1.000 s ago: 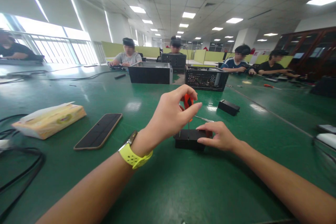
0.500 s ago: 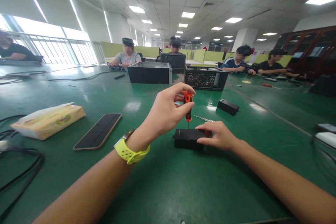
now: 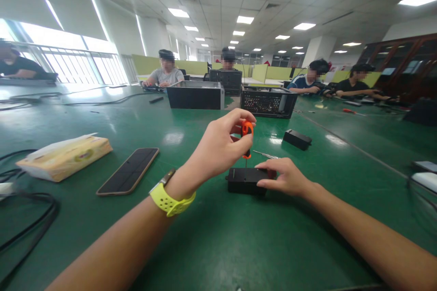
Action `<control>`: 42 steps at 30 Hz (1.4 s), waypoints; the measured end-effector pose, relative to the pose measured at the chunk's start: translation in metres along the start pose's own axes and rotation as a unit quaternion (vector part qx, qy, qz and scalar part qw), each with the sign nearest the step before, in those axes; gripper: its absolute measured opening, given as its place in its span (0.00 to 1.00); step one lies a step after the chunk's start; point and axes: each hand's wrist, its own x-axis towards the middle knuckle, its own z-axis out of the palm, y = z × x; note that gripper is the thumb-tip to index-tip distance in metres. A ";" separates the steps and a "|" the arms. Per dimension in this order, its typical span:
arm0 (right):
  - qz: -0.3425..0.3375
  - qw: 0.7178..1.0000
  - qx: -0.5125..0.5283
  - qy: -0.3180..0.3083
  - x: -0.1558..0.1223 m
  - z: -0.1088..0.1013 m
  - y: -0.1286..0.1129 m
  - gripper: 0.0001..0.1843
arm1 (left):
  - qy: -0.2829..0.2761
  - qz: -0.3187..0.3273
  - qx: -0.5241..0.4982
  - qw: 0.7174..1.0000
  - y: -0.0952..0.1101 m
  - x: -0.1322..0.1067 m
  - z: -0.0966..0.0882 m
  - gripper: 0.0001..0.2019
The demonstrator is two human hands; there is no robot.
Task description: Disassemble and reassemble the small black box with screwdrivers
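Note:
My left hand (image 3: 223, 143), with a yellow watch strap at the wrist, is closed on the handle of an orange and black screwdriver (image 3: 247, 128). The screwdriver stands upright, its thin shaft pointing down at the top of a black rectangular box (image 3: 244, 181). Whether the tip sits in a screw is too small to tell. My right hand (image 3: 285, 176) grips the right end of this box, thumb on the near side and fingers at the back, against the green table (image 3: 211, 241). Just behind the box lies a thin metal tool (image 3: 264, 154), partly hidden by my hands.
A second black box (image 3: 297, 139) lies at the back right. To the left are a phone (image 3: 128, 172), a tissue pack (image 3: 64, 157) and black cables (image 3: 41, 218). Two computer cases (image 3: 196, 96) (image 3: 268, 102) stand farther back, with several people seated around the table.
My left fingers and the screwdriver handle have turned slightly, the thumb now covering more of the handle. My right hand and the box stay in place; the whole view has shifted very slightly.

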 end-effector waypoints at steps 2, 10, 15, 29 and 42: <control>-0.001 1.000 0.000 0.004 0.000 0.000 -0.001 0.22 | 0.020 0.013 0.042 0.999 -0.001 -0.002 0.001 0.09; 0.001 1.000 0.002 0.005 -0.001 0.000 0.001 0.22 | 0.071 0.026 0.038 0.996 -0.006 -0.004 0.009 0.18; 0.004 1.000 0.004 0.002 -0.001 0.000 0.002 0.22 | 0.055 0.013 -0.013 0.998 -0.003 -0.003 0.007 0.23; 0.010 1.000 0.003 0.003 0.000 0.001 0.000 0.23 | 0.019 0.049 0.084 0.995 0.003 -0.006 0.001 0.06; 0.017 1.000 0.003 -0.001 0.001 -0.003 -0.003 0.23 | 0.030 0.034 0.047 0.998 0.000 0.001 -0.007 0.11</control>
